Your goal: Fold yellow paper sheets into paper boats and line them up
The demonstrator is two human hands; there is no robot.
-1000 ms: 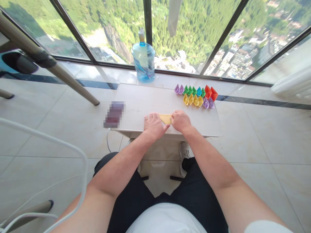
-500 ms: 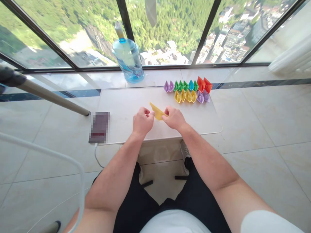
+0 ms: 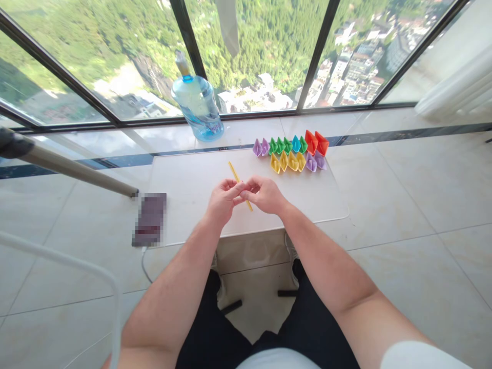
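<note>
A folded piece of yellow paper (image 3: 233, 170), seen edge-on as a narrow strip, is held above the low white table. My left hand (image 3: 223, 198) grips it from the left, thumb and fingers closed around its middle. From the right, my right hand (image 3: 264, 193) pinches the same paper, its fingertips meeting those of the left. The fingers hide the middle of the strip; both ends stick out. Beyond the hands, at the table's back right, stand two rows of folded paper boats (image 3: 292, 161) in purple, green, blue, red and yellow.
The white table (image 3: 192, 179) stands before a window. A blue water jug (image 3: 200, 107) is on the ledge behind it. A pixelated flat object (image 3: 149, 219) with a cable lies at the left edge, near a slanting pole (image 3: 77, 166).
The yellow paper has turned from showing a broad face to edge-on. My hands have come together on it, and the left fingers now close around it. The view has shifted slightly.
</note>
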